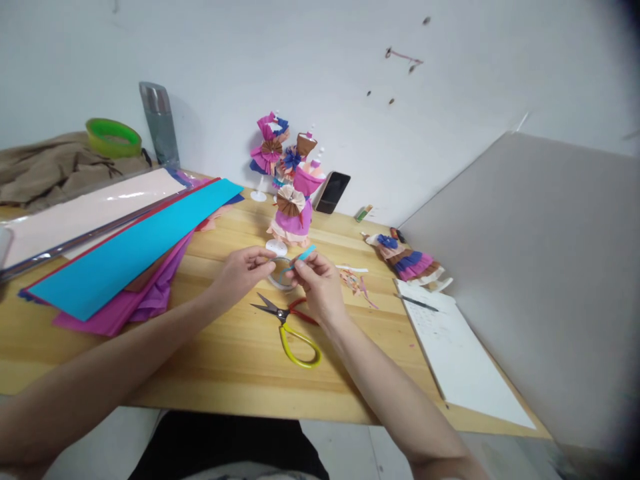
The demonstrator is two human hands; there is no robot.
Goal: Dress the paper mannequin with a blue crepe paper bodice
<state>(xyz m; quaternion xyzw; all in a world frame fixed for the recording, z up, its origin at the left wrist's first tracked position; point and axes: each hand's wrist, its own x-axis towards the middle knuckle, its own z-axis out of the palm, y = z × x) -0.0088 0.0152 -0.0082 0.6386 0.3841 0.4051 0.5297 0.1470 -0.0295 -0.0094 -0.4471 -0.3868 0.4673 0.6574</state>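
Blue strip [307, 253] could crease or slip if the right hand [320, 281] pinches it unevenly.
Right thumb and forefinger press together on it above the tabletop [215, 370]; the left hand's [244, 271] fingertips nearly meet at the tape roll's [280, 287] rim, gripping or merely touching, I cannot tell. Parted scissors [281, 315] below might nick a lowered hand.

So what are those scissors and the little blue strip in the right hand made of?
Scissors: the dull-grey blades look metal, probably steel; the handles' even yellow and red colour and soft shine suggest plastic. Blue strip in the right hand: likely matte paper, judging by its flat colour, though too small to be sure.
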